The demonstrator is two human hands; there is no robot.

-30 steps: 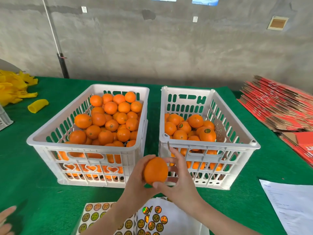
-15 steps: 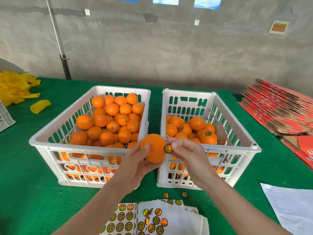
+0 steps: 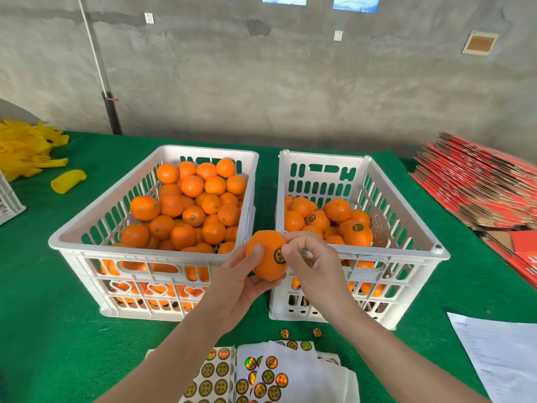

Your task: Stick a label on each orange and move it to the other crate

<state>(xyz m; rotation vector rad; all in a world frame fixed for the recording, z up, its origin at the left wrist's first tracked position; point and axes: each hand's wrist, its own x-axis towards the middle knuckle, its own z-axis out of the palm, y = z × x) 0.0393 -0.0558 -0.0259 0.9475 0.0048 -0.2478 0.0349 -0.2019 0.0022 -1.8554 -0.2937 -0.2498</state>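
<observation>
Label (image 3: 278,255) now lies flat on orange (image 3: 265,261) gripped by left hand (image 3: 236,289); right hand (image 3: 315,264) pinches its edge.

Counter (image 3: 58,330), fronting a wall (image 3: 290,82) at 12 o'clock. Centre: two crates side by side, near but apart, left crate (image 3: 130,253) at 10 o'clock, right crate (image 3: 319,162) at 2 o'clock, each holding oranges, the left heap (image 3: 191,205) fuller than the right (image 3: 319,219). Before the gap between them: one orange (image 3: 266,257), held off the counter, left hand (image 3: 235,289) gripping it from 7 o'clock, right hand (image 3: 313,263) at its 3 o'clock, thumb and finger pinching a label (image 3: 278,255) on it. At 6 o'clock: label sheets (image 3: 215,373), overlapping; loose labels (image 3: 284,333) just behind. At 4 o'clock: paper sheet (image 3: 499,353). At 3 o'clock: stacked flat cartons (image 3: 479,187). At 9 o'clock: third crate's corner (image 3: 8,202). At 10 o'clock, far: heap of wrappers (image 3: 23,149).
</observation>
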